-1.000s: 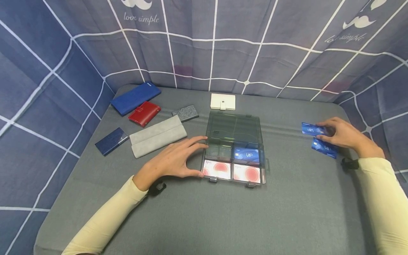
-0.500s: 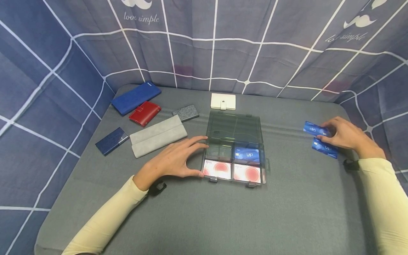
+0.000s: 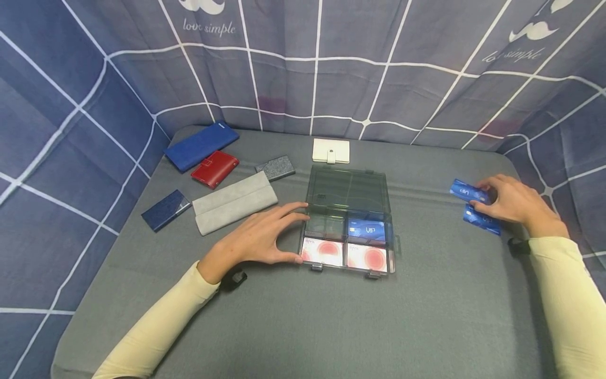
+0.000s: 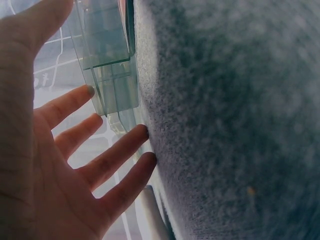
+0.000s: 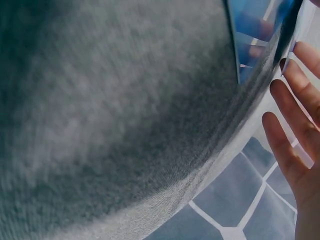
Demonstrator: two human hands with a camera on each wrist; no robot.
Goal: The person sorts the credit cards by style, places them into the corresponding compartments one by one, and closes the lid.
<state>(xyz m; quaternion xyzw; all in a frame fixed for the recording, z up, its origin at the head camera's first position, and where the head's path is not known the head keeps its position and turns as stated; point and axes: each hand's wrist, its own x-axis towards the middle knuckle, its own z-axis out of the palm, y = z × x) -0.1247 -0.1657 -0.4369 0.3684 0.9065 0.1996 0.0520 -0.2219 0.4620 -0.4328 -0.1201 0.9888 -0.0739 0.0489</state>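
Observation:
My left hand spans the left side of a clear grey plastic box, thumb near its front corner and fingertips at its rim. In the left wrist view the hand's fingers are extended beside the box. The box's lid lies folded back. Inside are two pink-and-white cards in front and a blue VIP card at back right. At the far right, my right hand pinches another blue VIP card. A further blue card lies just below it, partly hidden by the thumb.
A white snap card holder lies behind the box. To the left are a long grey pouch, a speckled grey case, a red wallet, a long blue wallet and a navy case. Gridded curtains surround the grey table.
The card pinched in my right hand has turned a little and shifted slightly right since one second ago. My left hand and the box look unmoved.

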